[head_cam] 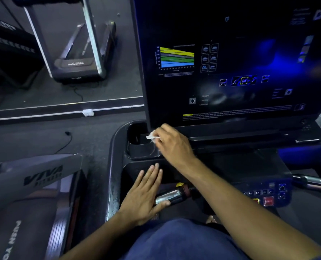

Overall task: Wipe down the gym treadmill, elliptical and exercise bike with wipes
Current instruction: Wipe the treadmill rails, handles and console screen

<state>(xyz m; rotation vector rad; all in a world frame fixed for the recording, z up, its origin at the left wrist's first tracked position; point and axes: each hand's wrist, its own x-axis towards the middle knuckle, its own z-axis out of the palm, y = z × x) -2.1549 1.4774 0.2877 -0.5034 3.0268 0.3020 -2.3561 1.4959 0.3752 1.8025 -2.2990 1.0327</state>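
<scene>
We see console panel (240,62) glossy black, smooth, catching blue glare. Cup-holder tray (137,152) moulded black plastic, satin sheen. Console rim (111,184) glossy dark plastic, speckled with wet droplets. Wipe (153,137) thin white cloth or paper, crumpled; we cannot tell which. Grip sensor (168,196) bright brushed metal. Floor (92,132) matt grey, fine-textured. Treadmill uprights (92,34) shiny silver metal.
</scene>
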